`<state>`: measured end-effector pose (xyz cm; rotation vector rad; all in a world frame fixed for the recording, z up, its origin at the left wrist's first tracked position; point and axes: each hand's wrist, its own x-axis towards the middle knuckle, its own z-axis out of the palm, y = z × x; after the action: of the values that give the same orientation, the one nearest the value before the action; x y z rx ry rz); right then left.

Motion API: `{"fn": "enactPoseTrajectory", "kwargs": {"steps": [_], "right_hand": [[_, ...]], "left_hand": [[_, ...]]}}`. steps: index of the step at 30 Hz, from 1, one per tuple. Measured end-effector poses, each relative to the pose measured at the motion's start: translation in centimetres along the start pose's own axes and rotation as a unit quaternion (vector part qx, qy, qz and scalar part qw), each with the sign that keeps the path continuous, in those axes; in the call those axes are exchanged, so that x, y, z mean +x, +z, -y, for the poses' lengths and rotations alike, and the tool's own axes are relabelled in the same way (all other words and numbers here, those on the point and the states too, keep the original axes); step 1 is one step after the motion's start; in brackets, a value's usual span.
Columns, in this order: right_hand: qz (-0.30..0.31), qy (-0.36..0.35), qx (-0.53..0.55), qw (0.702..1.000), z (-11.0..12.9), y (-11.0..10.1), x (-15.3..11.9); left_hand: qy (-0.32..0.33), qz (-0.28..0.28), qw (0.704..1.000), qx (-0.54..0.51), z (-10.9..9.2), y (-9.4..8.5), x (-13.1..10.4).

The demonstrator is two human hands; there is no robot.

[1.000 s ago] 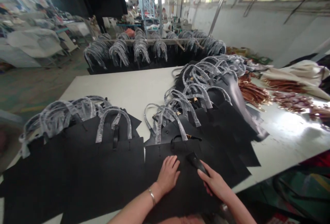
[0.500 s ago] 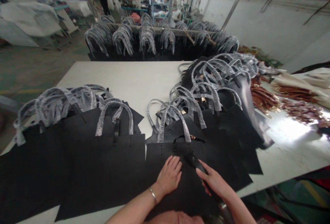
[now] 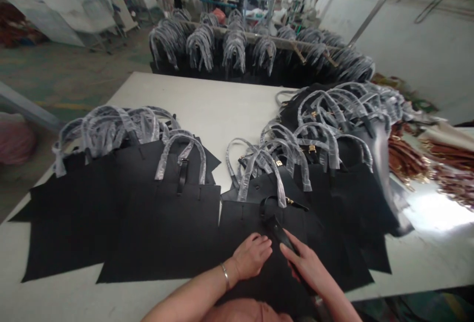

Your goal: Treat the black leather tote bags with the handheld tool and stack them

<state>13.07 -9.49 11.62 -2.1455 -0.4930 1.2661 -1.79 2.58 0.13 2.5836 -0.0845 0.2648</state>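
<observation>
My left hand (image 3: pixel 252 257) rests on a black handbag (image 3: pixel 240 223) at the table's front, fingers bent slightly and laid on its surface. Nothing shows in that hand. My right hand (image 3: pixel 305 260) is closed around a long black piece (image 3: pixel 280 233) with a wider flat end; its exact kind I cannot make out. That end lies over the bag near its top edge. Just above it a thin black strap (image 3: pixel 263 207) with gold hardware loops from the bag. Plastic-wrapped handles (image 3: pixel 281 186) stand up from the bag's top.
More black bags (image 3: pixel 163 233) lie overlapped on the left, and a heap of bags (image 3: pixel 333 179) covers the right of the white table (image 3: pixel 192 100). Brown straps with gold clips (image 3: pixel 403 156) lie far right. Behind the table, a rack (image 3: pixel 255 35) holds rows of wrapped handles.
The view has swung left and slightly down. My left hand's fingers have bent a little more and sit closer to the black piece. My right hand keeps its hold on it.
</observation>
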Motion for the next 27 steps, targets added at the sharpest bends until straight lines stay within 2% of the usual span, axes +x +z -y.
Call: {"fn": "enactPoseTrajectory", "kwargs": {"steps": [3,7,14,17,20,22,24,27], "right_hand": [[0.022,0.004,-0.014,1.000,0.8,1.5,1.8],[0.008,-0.009,-0.021,1.000,2.0,2.2,3.7],[0.053,0.031,-0.006,0.998,1.2,1.4,2.1],[0.026,0.026,0.008,0.999,2.0,1.8,2.7],[-0.033,-0.008,0.004,0.999,3.3,2.3,3.7],[-0.042,-0.026,0.003,0.999,3.7,2.2,3.7],[-0.001,-0.035,-0.006,0.999,3.6,2.1,3.1],[0.101,-0.030,-0.064,0.992,3.4,2.2,2.1]], "left_hand": [[0.013,0.020,1.000,0.008,0.2,-0.1,0.2],[0.017,0.030,0.999,0.027,0.2,-0.4,0.3],[0.021,0.032,0.998,0.044,0.3,-0.3,0.2],[0.033,0.036,0.998,0.038,0.3,-0.5,0.3],[0.046,0.047,0.997,0.043,0.4,-0.9,0.3],[0.066,0.060,0.995,0.054,0.4,-1.1,0.3],[0.094,0.062,0.992,0.060,0.4,-0.9,0.2],[0.111,0.064,0.990,0.056,0.5,-0.1,0.1]]}}
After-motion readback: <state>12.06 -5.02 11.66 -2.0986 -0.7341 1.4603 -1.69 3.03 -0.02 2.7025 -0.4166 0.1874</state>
